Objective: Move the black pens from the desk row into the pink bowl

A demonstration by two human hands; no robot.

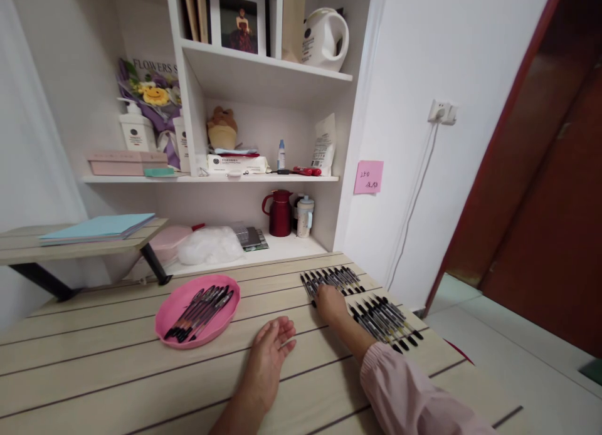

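My right hand (330, 304), in a pink sleeve, reaches to the left end of the back row of pens (339, 278). Its fingers are curled down on a pen there, and the fingertips are partly hidden behind the hand. A front row of similar clear-barrelled pens with black caps (383, 321) lies beside my right wrist. My left hand (270, 353) rests palm inward over the table, fingers loosely apart and holding nothing. To its left sits a pink bowl (172, 306) with several more pens (204, 309) lying slanted inside it.
The slatted wooden table (117, 372) meets a white shelf unit (263, 178) at the back. A small raised stand (141, 237) with blue paper (101, 227) is at the left. A red jug (280, 214) and a pale cup (305, 217) stand on the low shelf.
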